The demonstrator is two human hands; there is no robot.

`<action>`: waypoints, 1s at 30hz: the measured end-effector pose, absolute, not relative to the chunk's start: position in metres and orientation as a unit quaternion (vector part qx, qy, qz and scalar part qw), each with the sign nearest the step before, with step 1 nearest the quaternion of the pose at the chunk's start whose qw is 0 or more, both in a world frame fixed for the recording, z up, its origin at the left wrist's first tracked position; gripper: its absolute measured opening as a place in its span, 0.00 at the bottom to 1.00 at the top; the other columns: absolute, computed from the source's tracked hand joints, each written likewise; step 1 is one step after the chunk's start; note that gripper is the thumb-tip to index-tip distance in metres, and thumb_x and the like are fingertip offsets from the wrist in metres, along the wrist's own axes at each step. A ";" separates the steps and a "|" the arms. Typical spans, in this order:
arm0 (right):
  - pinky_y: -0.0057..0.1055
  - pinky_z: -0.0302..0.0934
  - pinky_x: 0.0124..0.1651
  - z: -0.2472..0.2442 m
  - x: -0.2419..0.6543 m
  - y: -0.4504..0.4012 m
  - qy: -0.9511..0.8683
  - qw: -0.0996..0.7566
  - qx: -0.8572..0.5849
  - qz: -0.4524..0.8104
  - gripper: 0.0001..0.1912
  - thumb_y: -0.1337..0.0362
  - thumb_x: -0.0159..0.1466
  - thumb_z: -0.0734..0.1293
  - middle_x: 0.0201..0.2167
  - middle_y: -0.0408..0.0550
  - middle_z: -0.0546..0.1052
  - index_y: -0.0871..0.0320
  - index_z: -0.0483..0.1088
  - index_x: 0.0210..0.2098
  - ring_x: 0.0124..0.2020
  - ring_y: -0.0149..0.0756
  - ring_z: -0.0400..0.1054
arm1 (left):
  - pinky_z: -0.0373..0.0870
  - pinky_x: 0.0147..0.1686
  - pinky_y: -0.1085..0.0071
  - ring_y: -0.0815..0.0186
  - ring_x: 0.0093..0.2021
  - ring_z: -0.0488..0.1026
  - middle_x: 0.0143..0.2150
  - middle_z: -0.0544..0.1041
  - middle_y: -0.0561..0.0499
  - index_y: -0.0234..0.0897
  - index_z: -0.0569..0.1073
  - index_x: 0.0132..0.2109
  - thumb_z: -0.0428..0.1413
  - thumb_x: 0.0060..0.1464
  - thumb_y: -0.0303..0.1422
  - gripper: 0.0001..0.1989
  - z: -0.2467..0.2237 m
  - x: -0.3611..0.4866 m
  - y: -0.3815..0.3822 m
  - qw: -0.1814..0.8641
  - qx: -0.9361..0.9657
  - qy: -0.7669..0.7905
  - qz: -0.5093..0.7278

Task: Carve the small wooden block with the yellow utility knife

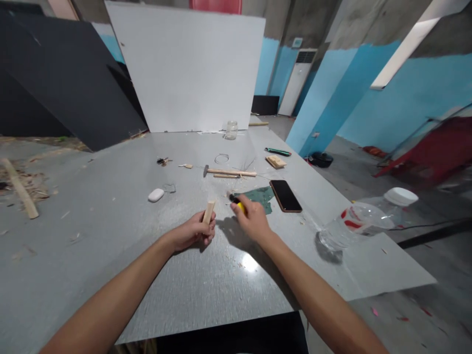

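Observation:
My left hand (193, 231) rests on the grey table (110, 236) and grips a short pale wooden stick (209, 212) that stands upright out of the fist. My right hand (252, 219) is closed around a small yellow and black tool (236, 201), likely a utility knife, whose tip points left toward the stick. The two hands are a short gap apart. Just beyond the right hand lies a green cutting mat (262, 196), partly hidden by the fingers.
A black phone (285, 195) lies right of the mat. A hammer (228, 172), wire loop (221, 158), glass jar (231, 130), wood block (276, 161), green pen (277, 152) and white case (156, 194) sit farther back. A plastic water bottle (363, 219) stands at the right edge. A white board (188, 69) leans behind.

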State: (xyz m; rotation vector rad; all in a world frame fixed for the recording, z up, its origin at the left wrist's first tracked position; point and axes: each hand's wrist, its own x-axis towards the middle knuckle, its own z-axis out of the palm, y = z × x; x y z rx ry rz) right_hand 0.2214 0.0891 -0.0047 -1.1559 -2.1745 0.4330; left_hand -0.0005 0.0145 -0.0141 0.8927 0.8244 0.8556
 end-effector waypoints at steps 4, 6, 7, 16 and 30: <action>0.26 0.43 0.32 -0.005 0.210 0.070 -0.879 0.239 -0.354 0.214 0.18 0.50 0.72 0.59 0.22 0.43 0.70 0.58 0.72 0.40 0.23 0.30 0.57 | 0.65 0.23 0.77 0.75 0.25 0.67 0.32 0.66 0.59 0.39 0.62 0.45 0.60 0.42 0.25 0.22 -0.014 0.002 0.013 0.732 0.412 0.384 0.382; 0.26 0.41 0.31 -0.004 0.213 0.069 -0.886 0.221 -0.334 0.235 0.19 0.50 0.72 0.60 0.21 0.41 0.68 0.58 0.72 0.39 0.23 0.28 0.55 | 0.65 0.23 0.77 0.75 0.24 0.68 0.32 0.68 0.58 0.38 0.63 0.44 0.59 0.41 0.25 0.21 -0.014 0.002 0.012 0.729 0.417 0.387 0.379; 0.26 0.41 0.31 -0.003 0.215 0.069 -0.887 0.218 -0.328 0.240 0.19 0.50 0.71 0.60 0.21 0.41 0.68 0.58 0.72 0.39 0.23 0.28 0.55 | 0.65 0.23 0.77 0.75 0.24 0.68 0.32 0.68 0.58 0.38 0.63 0.43 0.59 0.41 0.25 0.20 -0.015 0.002 0.012 0.729 0.416 0.390 0.378; 0.26 0.42 0.32 0.001 0.212 0.063 -0.911 0.182 -0.291 0.230 0.19 0.51 0.72 0.61 0.25 0.44 0.73 0.59 0.75 0.46 0.25 0.28 0.57 | 0.69 0.24 0.78 0.74 0.26 0.69 0.32 0.71 0.56 0.37 0.65 0.46 0.60 0.42 0.25 0.22 -0.012 0.002 0.013 0.715 0.432 0.405 0.372; 0.25 0.43 0.32 0.004 0.214 0.061 -0.924 0.146 -0.253 0.246 0.17 0.53 0.71 0.61 0.25 0.44 0.72 0.59 0.75 0.45 0.25 0.28 0.58 | 0.71 0.23 0.77 0.75 0.24 0.67 0.33 0.69 0.57 0.37 0.65 0.44 0.63 0.44 0.25 0.20 -0.013 0.007 0.013 0.658 0.496 0.431 0.367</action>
